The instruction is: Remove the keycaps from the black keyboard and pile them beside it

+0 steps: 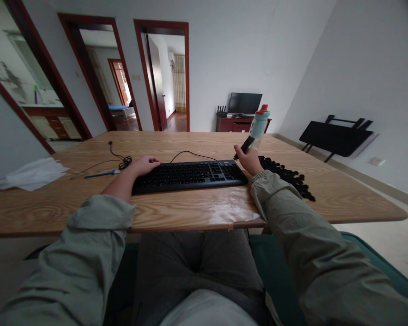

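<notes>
A black keyboard lies on the wooden table in front of me. My left hand rests at its back left corner, with the fingers closed over the edge. Above the keyboard's right end, my right hand grips a slim black object, held tilted; its kind is not clear. Just right of that hand, many small black pieces that look like keycaps are spread in a band, partly hidden by my sleeve. A blue brush lies left of the keyboard.
Behind the right hand stands a pale blue bottle with a red cap. A coiled black cable and white tissues or cloth lie at left. Clear film covers the table's front edge. A folded black table leans by the right wall.
</notes>
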